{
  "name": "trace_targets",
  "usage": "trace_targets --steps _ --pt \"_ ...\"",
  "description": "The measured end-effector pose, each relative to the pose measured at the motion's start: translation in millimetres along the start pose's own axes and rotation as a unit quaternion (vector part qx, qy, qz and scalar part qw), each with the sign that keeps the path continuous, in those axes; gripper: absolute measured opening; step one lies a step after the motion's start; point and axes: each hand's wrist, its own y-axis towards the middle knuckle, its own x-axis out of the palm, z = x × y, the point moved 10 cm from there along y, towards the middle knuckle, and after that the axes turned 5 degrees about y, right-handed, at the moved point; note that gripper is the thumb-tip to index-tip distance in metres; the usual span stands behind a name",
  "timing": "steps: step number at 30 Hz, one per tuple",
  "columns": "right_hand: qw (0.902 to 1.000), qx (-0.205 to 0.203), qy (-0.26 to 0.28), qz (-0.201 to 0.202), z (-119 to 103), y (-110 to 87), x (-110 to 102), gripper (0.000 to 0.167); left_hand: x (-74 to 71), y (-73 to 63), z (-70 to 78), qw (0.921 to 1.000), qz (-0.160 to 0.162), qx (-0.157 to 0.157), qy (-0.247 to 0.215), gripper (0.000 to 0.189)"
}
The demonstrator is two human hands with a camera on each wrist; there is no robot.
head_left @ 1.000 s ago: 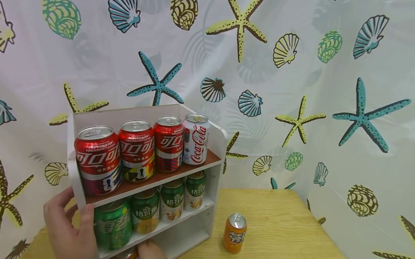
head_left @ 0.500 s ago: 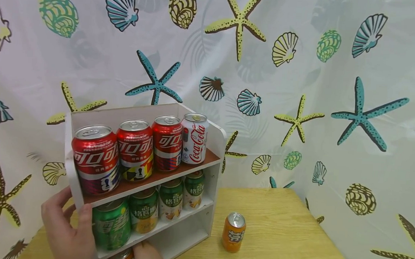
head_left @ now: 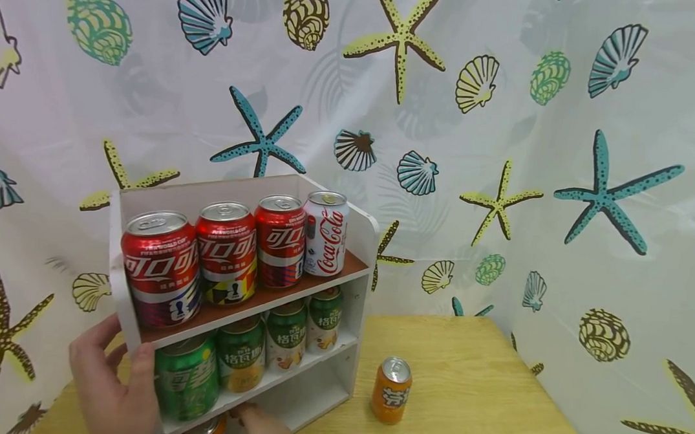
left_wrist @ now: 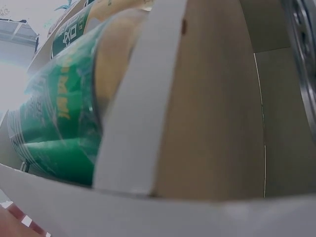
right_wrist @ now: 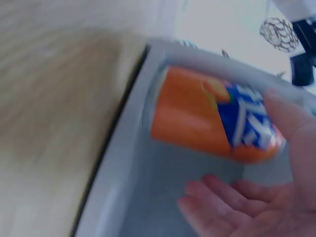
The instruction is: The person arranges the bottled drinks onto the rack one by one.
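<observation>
My left hand (head_left: 115, 388) grips the left side panel of a small white shelf rack (head_left: 322, 403), thumb at the front edge and fingers round the outside. On the bottom tier, at the left end, stands an orange soda can (right_wrist: 190, 113), mostly hidden in the head view. Beside that can, my right hand (right_wrist: 247, 210) has its fingers loosely spread, with a gap between them and the can. In the head view the right hand, blurred, reaches in under the middle tier. A green can (left_wrist: 64, 108) on the middle tier fills much of the left wrist view.
Red cola cans (head_left: 226, 250) and a white cola can (head_left: 326, 235) line the top tier. Several green cans (head_left: 242, 355) fill the middle one. Another orange can (head_left: 392, 390) stands on the wooden table (head_left: 451, 377), right of the rack. A patterned curtain (head_left: 427, 259) hangs behind.
My right hand has shifted slightly right, away from the orange can on the bottom tier. My left hand keeps its grip on the rack.
</observation>
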Motion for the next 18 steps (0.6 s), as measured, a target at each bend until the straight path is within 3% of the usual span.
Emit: trace_targets --steps 4,8,12,15,18 --pt "0.9972 -0.063 -0.038 0.008 -15.6 -29.6 -32.4 0.052 -0.5 0.3 -2.3 1.0000 -0.002 -0.001 0.003 0.050" --pt "0.9993 -0.031 -0.011 0.020 -60.7 -79.9 -87.0 0.038 -1.7 -0.2 -2.7 1.0000 -0.001 0.002 0.003 0.050" --pt "0.9963 -0.019 -0.022 0.080 -84.6 -126.2 -137.7 0.032 -1.6 -0.4 -0.9 1.0000 -0.001 0.007 -0.003 0.050" --pt "0.9811 -0.034 -0.089 0.168 -79.8 -150.6 -170.2 0.034 0.0 0.3 0.3 0.9999 -0.006 0.008 -0.005 0.050" --pt "0.9506 -0.021 -0.153 0.269 -64.2 -170.3 -198.7 0.043 0.1 1.5 0.4 0.9999 -0.007 0.012 0.000 0.050"
